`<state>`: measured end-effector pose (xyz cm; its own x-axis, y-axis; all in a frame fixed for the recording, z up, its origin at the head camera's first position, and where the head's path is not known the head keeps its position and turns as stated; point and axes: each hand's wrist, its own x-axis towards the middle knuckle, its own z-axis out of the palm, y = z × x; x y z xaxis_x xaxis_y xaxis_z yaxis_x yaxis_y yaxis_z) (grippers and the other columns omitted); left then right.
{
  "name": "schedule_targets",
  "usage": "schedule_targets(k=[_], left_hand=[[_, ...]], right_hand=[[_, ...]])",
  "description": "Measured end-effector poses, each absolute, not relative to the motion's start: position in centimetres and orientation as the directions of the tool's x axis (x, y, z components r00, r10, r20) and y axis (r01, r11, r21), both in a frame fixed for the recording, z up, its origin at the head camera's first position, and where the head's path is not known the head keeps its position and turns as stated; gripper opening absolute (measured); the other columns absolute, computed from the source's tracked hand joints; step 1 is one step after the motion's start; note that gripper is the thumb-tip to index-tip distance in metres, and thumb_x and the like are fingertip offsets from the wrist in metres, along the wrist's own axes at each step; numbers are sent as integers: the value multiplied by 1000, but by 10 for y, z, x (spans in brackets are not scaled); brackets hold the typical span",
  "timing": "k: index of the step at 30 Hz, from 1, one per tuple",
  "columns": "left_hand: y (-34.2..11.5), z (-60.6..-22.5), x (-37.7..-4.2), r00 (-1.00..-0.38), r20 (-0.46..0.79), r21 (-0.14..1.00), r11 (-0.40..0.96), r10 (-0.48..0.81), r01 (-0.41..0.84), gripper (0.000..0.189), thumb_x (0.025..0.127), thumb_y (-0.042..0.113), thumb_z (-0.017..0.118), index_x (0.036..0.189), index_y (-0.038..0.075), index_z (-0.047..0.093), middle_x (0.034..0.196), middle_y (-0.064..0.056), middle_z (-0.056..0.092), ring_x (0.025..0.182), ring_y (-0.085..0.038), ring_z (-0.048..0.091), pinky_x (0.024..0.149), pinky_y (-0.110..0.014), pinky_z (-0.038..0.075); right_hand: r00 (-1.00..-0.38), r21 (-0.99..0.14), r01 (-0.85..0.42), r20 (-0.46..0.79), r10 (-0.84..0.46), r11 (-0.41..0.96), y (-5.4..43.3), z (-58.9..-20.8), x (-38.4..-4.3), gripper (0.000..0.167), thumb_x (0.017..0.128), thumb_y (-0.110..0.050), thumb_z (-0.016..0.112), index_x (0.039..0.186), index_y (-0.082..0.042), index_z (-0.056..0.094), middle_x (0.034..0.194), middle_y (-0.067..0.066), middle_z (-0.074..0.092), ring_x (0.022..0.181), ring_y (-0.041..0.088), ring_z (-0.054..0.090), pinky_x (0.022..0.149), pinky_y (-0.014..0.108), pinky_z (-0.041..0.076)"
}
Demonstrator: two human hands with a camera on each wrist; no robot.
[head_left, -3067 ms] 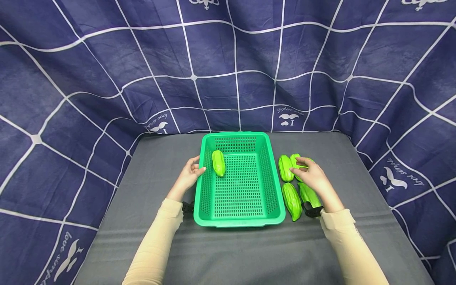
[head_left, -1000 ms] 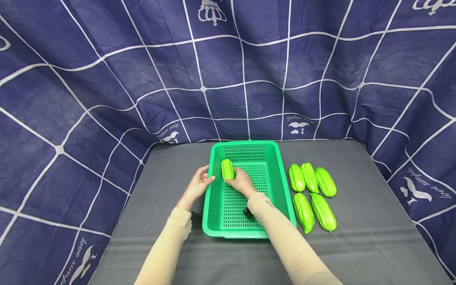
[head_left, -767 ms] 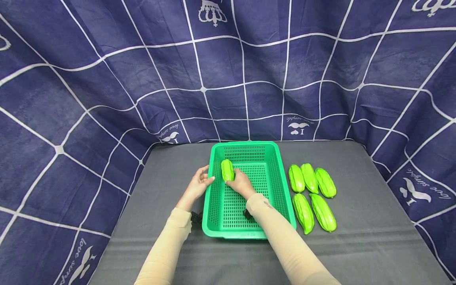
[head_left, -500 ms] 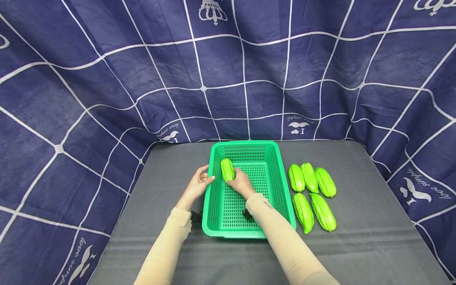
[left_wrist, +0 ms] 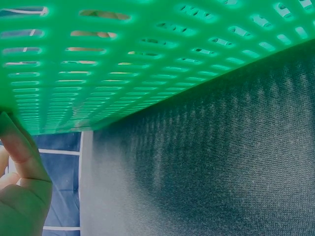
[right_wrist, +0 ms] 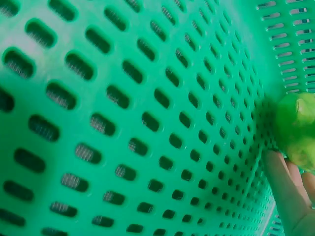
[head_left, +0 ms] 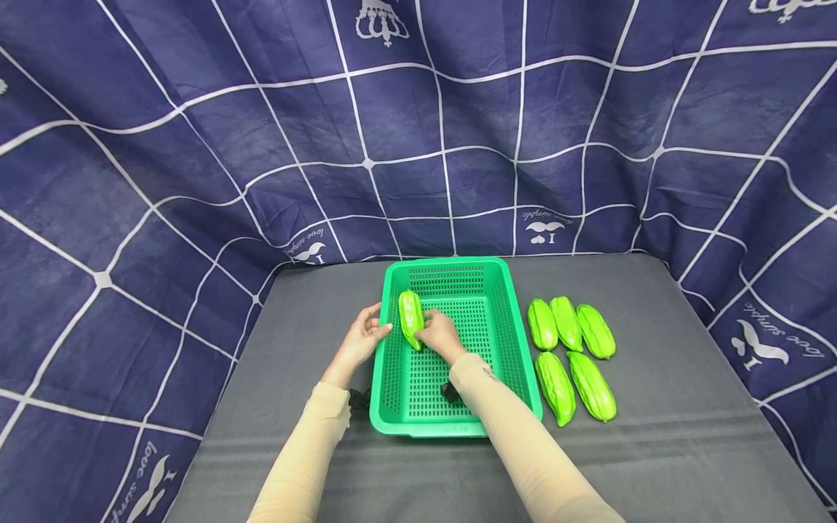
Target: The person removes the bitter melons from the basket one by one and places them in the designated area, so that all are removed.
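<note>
A green plastic basket (head_left: 451, 428) with slotted walls stands on the grey cloth. Inside, near its left wall, lies one bright green bitter melon (head_left: 410, 318), its pointed end toward the person. My right hand (head_left: 443, 338) reaches into the basket, fingertips and thumb right at the melon's lower right side. In the right wrist view, fairly straight fingers (right_wrist: 285, 184) lie beside the rounded end of the melon (right_wrist: 298, 130). My left hand (head_left: 360, 338) holds the basket's left rim, with the thumb over the edge. The left wrist view shows its fingers (left_wrist: 22, 152) against the outer wall.
Several more bitter melons (head_left: 556, 388) lie in two rows on the cloth just right of the basket. A grey cloth (head_left: 418, 479) covers the table. Behind and at both sides hangs a blue curtain (head_left: 484, 109) with white lines.
My right hand has moved from the melons at the right into the basket. In the last half second the melon inside has shifted left, and its pointed end now shows. The left hand keeps its place.
</note>
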<state>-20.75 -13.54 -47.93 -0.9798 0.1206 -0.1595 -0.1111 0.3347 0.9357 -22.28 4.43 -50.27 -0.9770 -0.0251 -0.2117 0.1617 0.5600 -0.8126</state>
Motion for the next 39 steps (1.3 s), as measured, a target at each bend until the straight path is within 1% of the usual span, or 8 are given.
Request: schedule_targets(k=[5,9,12,18,22,29,33,39], left_hand=[[-136,-479,-208,-975,-170,945,304,140,-122,65,98,4,59,152,-6,25,117,-31,59,106,-45,59,75,-23,48],[-136,-479,-206,-979,-163,943,311,126,-117,64,98,5,59,153,-3,27,120,-30,59,104,-38,62,74,-20,48],[-135,-480,-205,-982,-149,941,323,116,-104,62,99,7,59,153,-2,28,120,-29,60,101,-33,63,74,-20,48],[-134,-482,-204,-984,-137,940,328,112,-93,62,99,7,59,152,-2,29,119,-29,60,101,-34,63,75,-23,49],[-134,-483,-204,-985,-138,937,336,105,-96,62,98,7,60,152,-1,30,118,-28,60,100,-32,64,76,-23,49],[-134,-482,-204,-984,-137,943,318,112,-95,63,98,6,60,152,-2,29,117,-28,60,97,-30,64,73,-21,48],[-131,-469,-200,-981,-144,947,308,133,-97,64,98,3,59,151,-7,27,115,-30,60,100,-37,62,73,-20,48],[-132,-471,-201,-985,-127,939,334,119,-81,62,98,4,59,151,-5,29,116,-29,60,100,-32,63,76,-22,48]], right_hand=[[-969,-829,214,-247,4,518,44,-504,-224,51,85,-10,75,132,1,57,117,19,67,107,31,64,90,41,54],[-964,-853,240,-267,8,462,44,-503,-224,51,85,-8,74,132,3,57,119,20,66,110,32,64,91,40,54],[-958,-881,263,-288,-5,394,45,-503,-224,52,85,-4,73,133,5,56,121,22,64,112,33,63,89,38,56],[-946,-907,291,-320,-49,304,46,-506,-224,55,86,1,69,137,6,51,124,24,60,109,34,65,79,31,59],[-944,-909,294,-325,-62,296,46,-508,-223,57,86,1,68,140,3,49,126,23,59,105,34,66,75,31,59],[-941,-916,301,-331,-76,267,47,-506,-221,57,89,-3,68,142,1,48,132,24,58,109,36,65,78,33,59],[-943,-915,297,-326,-69,275,47,-506,-221,57,89,-9,72,140,2,49,130,23,61,107,35,67,77,33,59],[-949,-916,290,-313,-45,277,45,-505,-223,56,88,-10,75,137,2,51,125,23,64,104,33,69,76,32,59]])
